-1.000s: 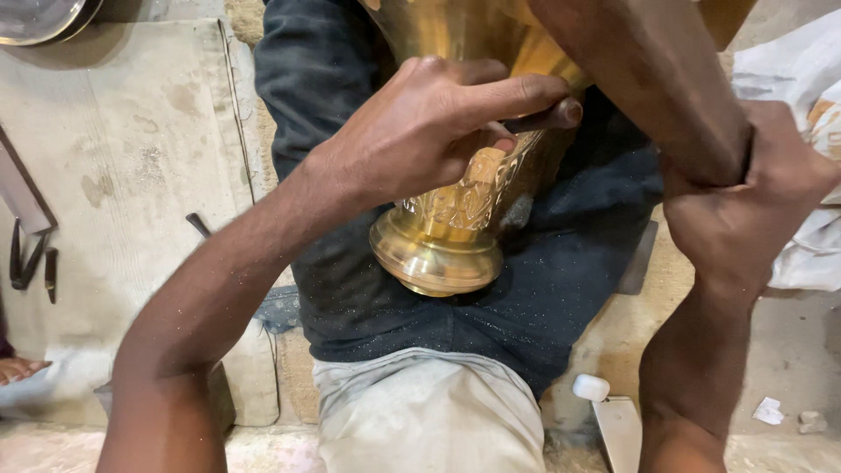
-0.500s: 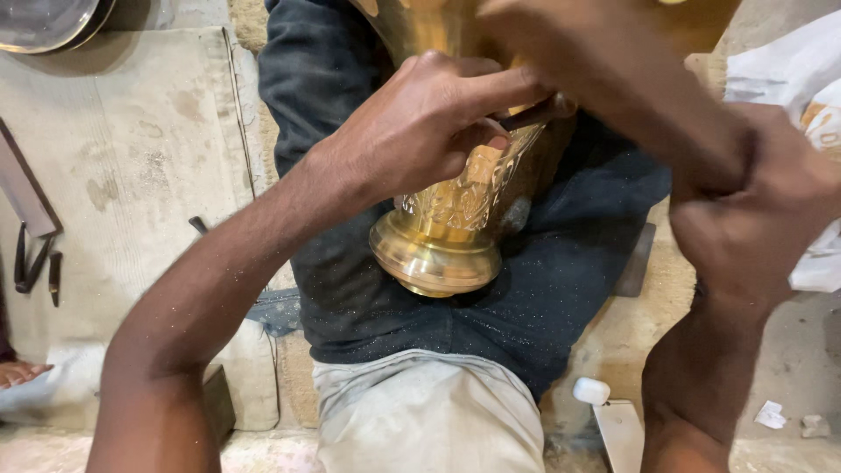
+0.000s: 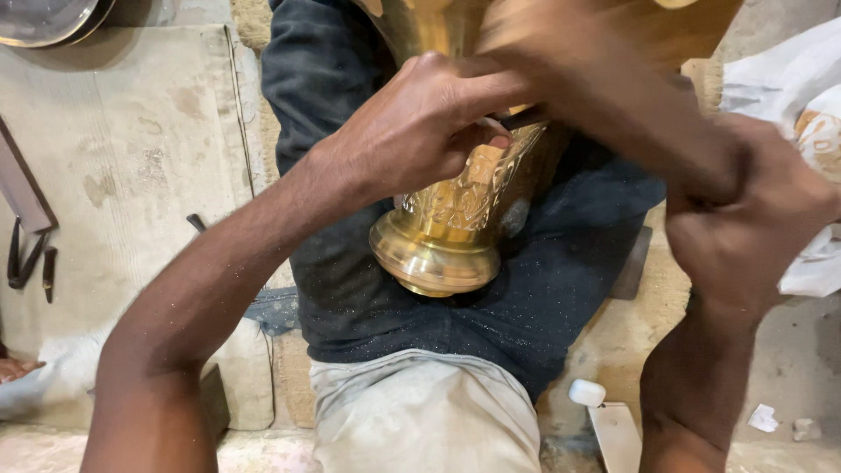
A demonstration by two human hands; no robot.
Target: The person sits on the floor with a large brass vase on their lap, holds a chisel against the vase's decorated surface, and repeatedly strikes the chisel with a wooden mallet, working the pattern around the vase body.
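Observation:
An embossed brass vessel (image 3: pixel 455 219) lies tilted across my lap, its round foot pointing toward me. My left hand (image 3: pixel 420 131) rests on the vessel's side, fingers closed on a thin dark punch (image 3: pixel 517 118) set against the metal. My right hand (image 3: pixel 753 219) is clenched around the end of a thick brown club (image 3: pixel 613 96). The club is blurred by motion and reaches up and left over the vessel, just above my left fingers. The vessel's upper part is hidden behind the club and the frame's top edge.
My dark shirt (image 3: pixel 543 298) and light trousers (image 3: pixel 420 412) fill the middle. A metal dish (image 3: pixel 44 17) sits at top left, with dark hand tools (image 3: pixel 26 254) on the stone floor. Crumpled white paper (image 3: pixel 806 105) lies at right, and a small white block (image 3: pixel 587 391) sits near my right knee.
The brown club has swung down and left toward the punch and is now heavily blurred. My right hand dropped slightly. My left hand and the vessel stayed put.

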